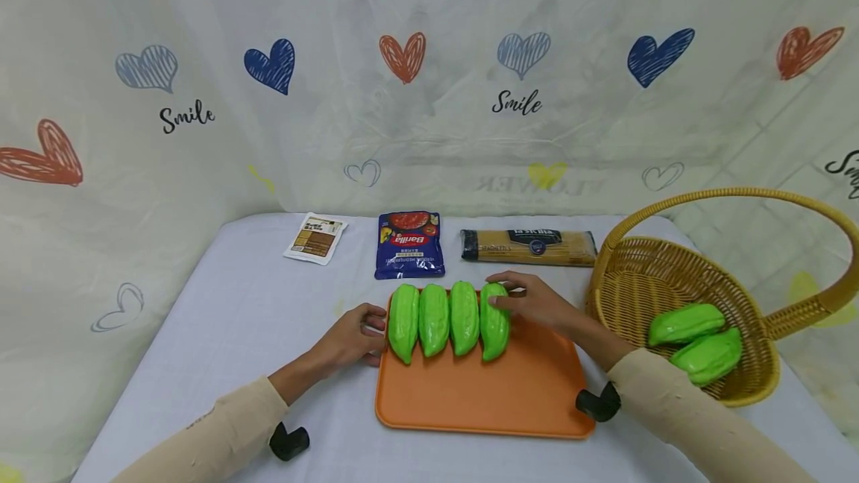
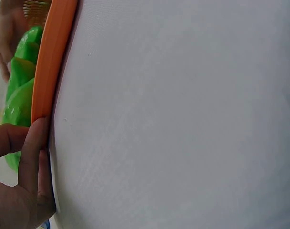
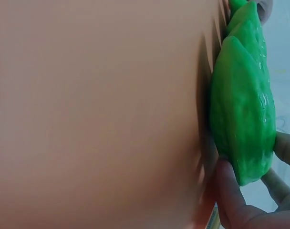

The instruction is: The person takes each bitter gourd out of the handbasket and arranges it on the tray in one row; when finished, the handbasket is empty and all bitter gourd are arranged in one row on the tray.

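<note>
We see the right hand (image 1: 533, 300) pinching the rightmost green pod (image 1: 495, 328) at twelve o'clock on the orange tray (image 1: 483, 401), the left hand (image 1: 347, 340) at its nine-o'clock rim, grip unclear to us; a placing step, we judge, calling next for gentle release.

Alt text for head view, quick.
The right hand grips the rightmost of four green produce pieces on an orange tray; the left hand touches its left edge. Two more sit in a wicker basket; three packets lie behind the tray.
</note>
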